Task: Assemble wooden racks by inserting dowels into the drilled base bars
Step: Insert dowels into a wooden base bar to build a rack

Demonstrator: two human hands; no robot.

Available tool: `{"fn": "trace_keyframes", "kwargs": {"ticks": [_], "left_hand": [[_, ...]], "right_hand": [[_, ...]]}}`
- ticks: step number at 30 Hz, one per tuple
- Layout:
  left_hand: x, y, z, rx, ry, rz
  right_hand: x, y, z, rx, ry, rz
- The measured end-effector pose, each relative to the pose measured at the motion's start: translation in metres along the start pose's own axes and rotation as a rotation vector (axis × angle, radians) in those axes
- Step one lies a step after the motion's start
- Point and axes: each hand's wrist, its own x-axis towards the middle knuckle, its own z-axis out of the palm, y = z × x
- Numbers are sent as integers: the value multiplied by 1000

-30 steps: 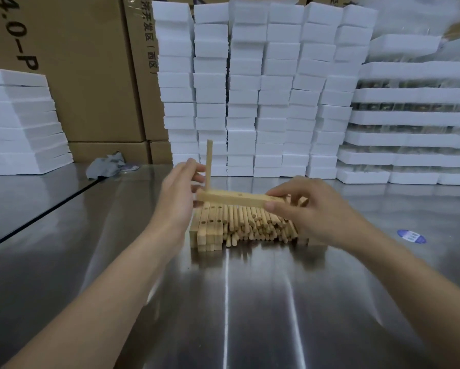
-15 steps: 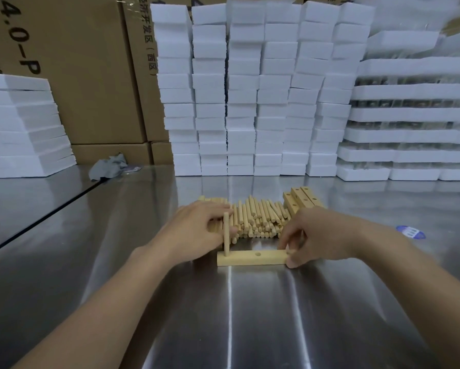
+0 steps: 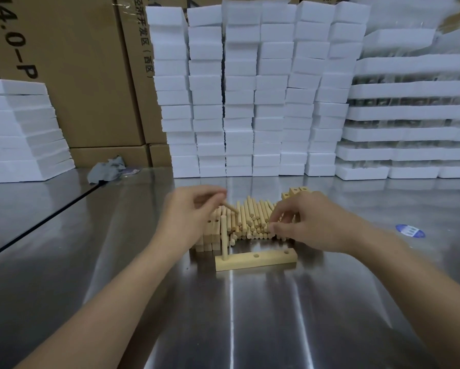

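While the bar (image 3: pixel 266 258) holds one dowel (image 3: pixel 224 235), the left hand (image 3: pixel 189 217) pinches another dowel (image 3: pixel 231 208).

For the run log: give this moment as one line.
base bar: on table, upright dowel in left-end hole, two holes empty | left hand: pinches loose dowel | right hand: at dowel pile, grip unclear

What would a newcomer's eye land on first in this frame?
Mid-way across the shiny steel table, a pale wooden base bar lies flat with one round wooden dowel upright in its left hole and two holes empty. Just behind, both hands work a heap of loose dowels: the left hand pinches a slanted dowel, the right hand reaches in. Stacked white foam blocks wall off the back.
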Motion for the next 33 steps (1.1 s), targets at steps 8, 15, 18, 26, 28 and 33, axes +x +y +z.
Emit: {"fn": "trace_keyframes", "kwargs": {"ticks": [8,15,18,26,28,33], "left_hand": [[2,12,-5,-657,-46,-163],[0,17,-5,-737,-117,-161],[0,18,-5,-784,-144,-172],[-3,31,-6,-733,-103,-123],[-7,37,-3,-636,-99,-90],[-12,45,1,-421,-185,0]], "right_hand": [[3,-19,24,575,296,-71],[-1,-22,18,674,435,-157],[-1,-20,18,671,467,-164],[-1,-21,17,446,385,-180],[-1,-22,18,438,323,-205],[-2,-24,12,620,28,-202]]}}
